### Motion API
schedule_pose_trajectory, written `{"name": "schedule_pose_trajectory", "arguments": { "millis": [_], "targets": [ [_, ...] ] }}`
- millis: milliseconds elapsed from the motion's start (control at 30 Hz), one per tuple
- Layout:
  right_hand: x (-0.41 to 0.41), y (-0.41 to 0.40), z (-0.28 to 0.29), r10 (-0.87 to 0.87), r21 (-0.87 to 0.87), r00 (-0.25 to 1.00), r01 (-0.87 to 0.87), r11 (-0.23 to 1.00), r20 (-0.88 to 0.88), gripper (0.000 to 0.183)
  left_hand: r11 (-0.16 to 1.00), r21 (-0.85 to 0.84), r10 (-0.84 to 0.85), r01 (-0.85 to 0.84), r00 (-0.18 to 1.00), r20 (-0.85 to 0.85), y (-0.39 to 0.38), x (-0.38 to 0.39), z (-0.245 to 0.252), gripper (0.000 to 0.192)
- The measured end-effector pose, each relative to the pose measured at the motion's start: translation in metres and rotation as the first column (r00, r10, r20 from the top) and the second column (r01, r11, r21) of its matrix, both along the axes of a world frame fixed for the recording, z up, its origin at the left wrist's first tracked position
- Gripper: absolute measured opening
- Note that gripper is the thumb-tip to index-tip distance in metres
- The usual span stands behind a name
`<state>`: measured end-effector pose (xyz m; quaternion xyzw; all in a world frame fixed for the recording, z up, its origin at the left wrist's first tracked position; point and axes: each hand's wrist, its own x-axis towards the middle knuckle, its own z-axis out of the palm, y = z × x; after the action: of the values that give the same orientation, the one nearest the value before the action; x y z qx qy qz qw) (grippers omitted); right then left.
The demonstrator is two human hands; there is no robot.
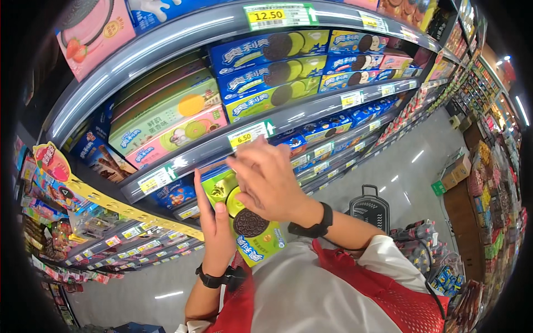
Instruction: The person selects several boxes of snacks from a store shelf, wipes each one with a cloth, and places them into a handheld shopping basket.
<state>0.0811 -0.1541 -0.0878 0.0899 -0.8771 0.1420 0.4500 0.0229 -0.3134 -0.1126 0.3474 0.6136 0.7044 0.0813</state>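
Note:
A green Oreo cookie box (266, 243), tilted on end, rests in my left hand (218, 229), with the fingers along one long edge and the thumb near its face. A dark cookie with green cream is printed on it. Over the box's upper part is my right hand (270, 179), slightly blurred, its fingers bent and its thumb apart. I see nothing held in it, and whether it touches the box is unclear. Just beyond the hands runs a grey shelf edge (291, 118) with price tags. Blue and green cookie boxes (270, 70) lie stacked on that shelf.
Left of the stack are pink and green cookie boxes (166, 116). A yellow display strip (129, 216) juts out at the left. Lower right, a dark wheeled basket or cart (369, 210) stands on the grey floor, near bottled drinks (412, 245) and a cardboard carton (456, 170).

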Motion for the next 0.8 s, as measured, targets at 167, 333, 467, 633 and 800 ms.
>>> {"name": "schedule_pose_trajectory", "arguments": {
  "millis": [167,333,467,633,800],
  "targets": [
    [0.005,-0.010,0.013,0.144,0.243,0.970,-0.190,0.951,0.193,0.067,0.998,0.022,0.050,-0.050,0.998,0.024,-0.007,-0.007,-0.006,0.075],
    [0.019,-0.032,-0.001,0.320,0.274,0.893,-0.409,0.870,0.315,0.064,0.988,0.150,0.015,-0.040,0.986,0.164,-0.009,-0.010,0.001,0.083],
    [0.030,-0.046,-0.002,0.368,0.192,0.882,-0.431,0.881,0.294,0.056,0.974,0.226,-0.073,0.023,0.974,0.215,-0.012,-0.023,-0.007,0.094],
    [0.031,-0.044,-0.018,0.462,0.123,0.809,-0.533,0.837,0.363,0.055,0.919,0.352,-0.296,0.179,0.902,0.313,-0.018,-0.028,-0.013,0.098],
    [0.033,-0.039,-0.018,0.558,0.010,0.747,-0.602,0.799,0.360,0.057,0.965,0.239,-0.190,0.107,0.914,0.358,-0.018,-0.012,-0.001,0.090]
  ]
}}
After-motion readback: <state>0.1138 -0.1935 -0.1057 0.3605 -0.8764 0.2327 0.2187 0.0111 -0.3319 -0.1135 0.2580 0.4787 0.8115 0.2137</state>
